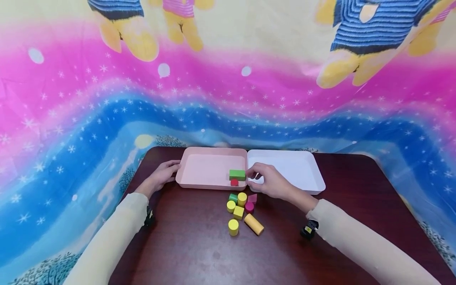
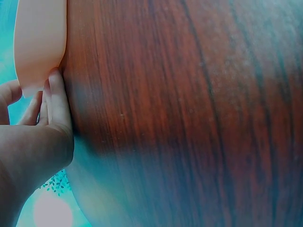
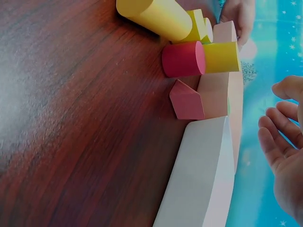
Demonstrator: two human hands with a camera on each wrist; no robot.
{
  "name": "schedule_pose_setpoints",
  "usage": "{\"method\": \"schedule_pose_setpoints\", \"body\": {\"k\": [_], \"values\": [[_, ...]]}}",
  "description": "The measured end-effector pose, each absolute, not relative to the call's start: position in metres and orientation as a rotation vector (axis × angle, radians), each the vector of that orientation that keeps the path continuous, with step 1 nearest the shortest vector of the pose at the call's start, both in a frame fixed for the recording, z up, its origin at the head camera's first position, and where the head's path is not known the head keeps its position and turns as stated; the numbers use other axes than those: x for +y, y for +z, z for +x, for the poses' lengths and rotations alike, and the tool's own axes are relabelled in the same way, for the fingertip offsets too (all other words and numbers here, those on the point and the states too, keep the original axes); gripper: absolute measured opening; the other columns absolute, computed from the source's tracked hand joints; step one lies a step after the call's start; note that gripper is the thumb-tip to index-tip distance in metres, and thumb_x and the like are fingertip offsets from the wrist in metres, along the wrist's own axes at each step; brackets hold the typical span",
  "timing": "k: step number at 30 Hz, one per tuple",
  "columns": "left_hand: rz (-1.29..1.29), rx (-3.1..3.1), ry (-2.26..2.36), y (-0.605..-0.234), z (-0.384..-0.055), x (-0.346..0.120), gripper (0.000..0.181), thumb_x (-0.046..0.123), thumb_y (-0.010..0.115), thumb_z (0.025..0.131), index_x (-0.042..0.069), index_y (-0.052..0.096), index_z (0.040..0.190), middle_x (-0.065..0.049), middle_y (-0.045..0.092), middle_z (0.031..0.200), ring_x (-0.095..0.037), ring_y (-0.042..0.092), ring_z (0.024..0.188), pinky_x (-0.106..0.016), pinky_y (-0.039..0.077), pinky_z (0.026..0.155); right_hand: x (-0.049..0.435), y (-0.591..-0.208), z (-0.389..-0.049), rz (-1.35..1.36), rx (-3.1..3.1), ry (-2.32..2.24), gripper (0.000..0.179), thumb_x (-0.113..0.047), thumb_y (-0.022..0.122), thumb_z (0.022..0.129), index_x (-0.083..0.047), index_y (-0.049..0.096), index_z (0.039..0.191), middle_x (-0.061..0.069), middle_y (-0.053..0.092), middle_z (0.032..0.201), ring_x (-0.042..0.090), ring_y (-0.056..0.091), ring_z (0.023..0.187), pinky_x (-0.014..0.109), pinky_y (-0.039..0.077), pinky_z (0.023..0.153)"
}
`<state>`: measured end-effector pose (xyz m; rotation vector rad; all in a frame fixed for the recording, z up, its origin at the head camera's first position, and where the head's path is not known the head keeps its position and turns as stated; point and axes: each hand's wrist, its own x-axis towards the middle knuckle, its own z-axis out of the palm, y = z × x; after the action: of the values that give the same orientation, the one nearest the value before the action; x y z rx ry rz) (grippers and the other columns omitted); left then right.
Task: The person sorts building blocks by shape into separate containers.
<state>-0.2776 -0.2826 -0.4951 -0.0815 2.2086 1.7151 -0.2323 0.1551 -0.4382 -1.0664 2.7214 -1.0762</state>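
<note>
Pink tray (image 1: 204, 168): a nudge or a roll is the main risk

The left hand (image 1: 162, 174) touches the outside of the pink tray's left edge, its fingers fairly straight against the wall rather than wrapped round it. The right hand (image 1: 269, 180) hangs over the line where the two trays meet, thumb and forefinger a little apart and nothing visible between them.

Inside the pink tray, by its near right corner, sit a green block (image 1: 236, 175) and a red piece (image 1: 234, 182), close together. The white tray (image 1: 299, 170) lies right alongside. The loose pieces are on the table (image 1: 192, 245), in front of the pink tray's near edge and towards its right corner. Among them are a magenta cylinder (image 1: 249, 208) and a pink wedge (image 1: 252, 198).

The likeliest upset, I judge, is the right fingertips dropping too far left and knocking the green block into the red piece. A low sweep of the right forearm could topple the upright yellow cylinder (image 1: 233, 227) nearest the table's near edge. The orange cylinder (image 1: 254, 224) lies on its side, so a slight brush might set it rolling. Too firm a push from the left could drive the pink tray against the white one.
</note>
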Motion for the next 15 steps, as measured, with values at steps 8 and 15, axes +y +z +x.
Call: {"method": "schedule_pose_setpoints", "body": {"k": [8,15], "values": [[-0.086,2.199,1.724,-0.497,-0.277,-0.282,0.056,0.029,0.046,0.116,0.007,0.033,0.166,-0.020,0.040,0.163,-0.037,0.049,0.144,-0.053,0.044,0.117,0.164,-0.433,-0.224,-1.087,2.730,-1.097,0.026,-0.012,0.083,0.093,-0.014,0.074,0.117,0.007,0.072,0.110,0.013,0.066,0.096,0.043,0.060,0.090],[-0.092,2.191,1.728,-0.497,-0.279,-0.282,0.057,0.029,0.045,0.116,0.007,0.031,0.167,-0.020,0.039,0.164,-0.037,0.047,0.145,-0.053,0.044,0.117,0.171,-0.432,-0.218,-1.079,2.755,-1.074,0.027,-0.017,0.084,0.093,-0.011,0.074,0.118,0.002,0.072,0.108,0.013,0.067,0.096,0.044,0.061,0.089]]}}
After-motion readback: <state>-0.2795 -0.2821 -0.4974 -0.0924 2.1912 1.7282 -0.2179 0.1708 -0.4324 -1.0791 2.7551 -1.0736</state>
